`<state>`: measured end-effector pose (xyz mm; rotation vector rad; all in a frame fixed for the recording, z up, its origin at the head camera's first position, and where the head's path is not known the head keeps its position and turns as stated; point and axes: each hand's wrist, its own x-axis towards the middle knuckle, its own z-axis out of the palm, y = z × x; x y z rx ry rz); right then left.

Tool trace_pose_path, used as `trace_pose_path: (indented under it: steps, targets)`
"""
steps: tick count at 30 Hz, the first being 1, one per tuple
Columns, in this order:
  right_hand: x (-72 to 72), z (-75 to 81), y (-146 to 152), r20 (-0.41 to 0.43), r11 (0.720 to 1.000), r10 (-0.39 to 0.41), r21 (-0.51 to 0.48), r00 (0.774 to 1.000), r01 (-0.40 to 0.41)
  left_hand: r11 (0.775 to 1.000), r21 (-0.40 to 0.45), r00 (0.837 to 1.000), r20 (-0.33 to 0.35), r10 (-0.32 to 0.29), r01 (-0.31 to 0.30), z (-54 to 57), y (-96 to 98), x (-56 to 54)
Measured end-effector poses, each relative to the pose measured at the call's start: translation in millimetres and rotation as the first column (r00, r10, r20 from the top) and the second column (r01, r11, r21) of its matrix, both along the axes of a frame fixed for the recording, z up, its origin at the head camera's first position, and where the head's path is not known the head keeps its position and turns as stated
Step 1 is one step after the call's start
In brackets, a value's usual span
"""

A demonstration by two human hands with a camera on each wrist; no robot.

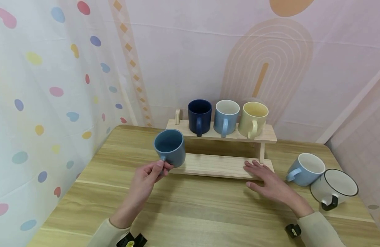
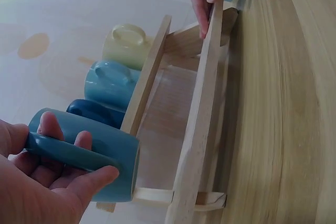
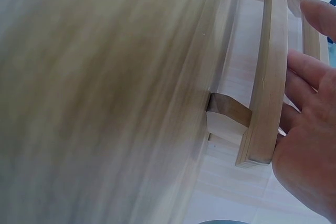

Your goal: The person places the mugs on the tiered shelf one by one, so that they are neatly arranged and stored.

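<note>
Table (image 1: 190, 209) fronts patterned curtains (image 1: 177, 61); left hand (image 1: 148, 175) pinches grey-blue mug (image 1: 174, 152) by handle (image 2: 71, 152); right hand (image 1: 269, 182) spreads on shelf (image 1: 216, 165).

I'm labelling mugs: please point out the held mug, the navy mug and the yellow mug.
Held mug (image 1: 175, 155): head view, outer wall.
Navy mug (image 1: 193, 120): head view, outer wall.
Yellow mug (image 1: 248, 121): head view, outer wall.

Pale two-tier wooden rack (image 1: 221, 166) stands on light-brown wood-grain table (image 1: 208, 212)

The rack's upper board (image 1: 184, 127) carries, left to right, a navy-blue mug (image 1: 194, 120), a white-lined light-blue mug (image 1: 221, 120) and a pale-yellow mug (image 1: 246, 122). On the table, right of the rack, a second white-lined light-blue mug (image 1: 305, 173) stands just beside a white mug with black rim and handle (image 1: 327, 190)
</note>
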<state>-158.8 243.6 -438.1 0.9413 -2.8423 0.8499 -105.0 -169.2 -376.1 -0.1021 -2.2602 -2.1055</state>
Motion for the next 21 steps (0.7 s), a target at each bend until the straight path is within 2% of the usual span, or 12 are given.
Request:
trace_pose_path:
  steps: [10, 15, 21]
  targets:
    - [-1.0, -1.4, 1, 0.005, 1.000, 0.002, -0.006, 1.000, -0.002, 0.999, -0.038, 1.000, 0.020, -0.011, 0.011, -9.9, 14.8, -8.3]
    - [-1.2, -0.5, 0, 0.008, 1.000, 0.002, 0.000, 1.000, -0.002, 0.999, -0.029, 0.999, 0.035, -0.019, 0.020, -14.7, 21.6, -12.4]
    - [-1.4, 1.1, 1, 0.012, 1.000, 0.004, 0.004, 1.000, -0.004, 1.000, -0.025, 0.999, 0.053, 0.010, -0.008, -20.4, 29.4, -17.1]
